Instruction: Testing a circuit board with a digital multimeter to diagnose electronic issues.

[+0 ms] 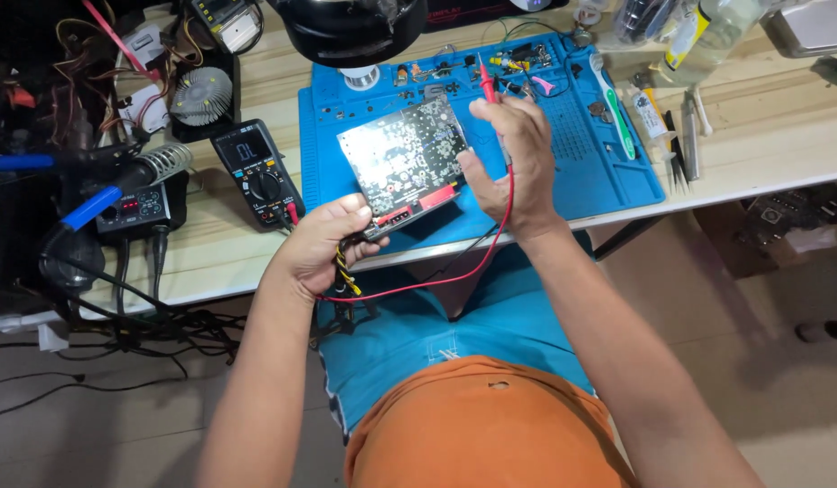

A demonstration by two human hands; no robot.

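left hand (321,246): clenched on the near edge of the board (402,163), holding it tilted up off the mat (599,181); yellow-black wires (345,269) hang from under the palm.
right hand (511,158): grasping the red probe (487,83), pinched upright, tip pointing away from the board, just right of the board's far corner. Not on any pad as far as I can see.
board: solder side up, over the mat's near-left part, between both hands.
red lead (454,271): runs from the right hand, loops below the board, heads back under the left hand.
black probe: not visible; a dark lead shows below the board, can't tell its end.
meter (256,167): left of the board on the bench, switched on, display lit, red plug seated at its near end.
iron station (134,206): further left of the board, beyond the meter, iron parked in its coil stand.
mat: small parts along the edge beyond the board; toothbrush (612,104) and tweezers (676,154) right of the board.
progress (my read): setup done, meter on, board in hand, probe in hand. Contact with the board not yet made; probing itself remains.
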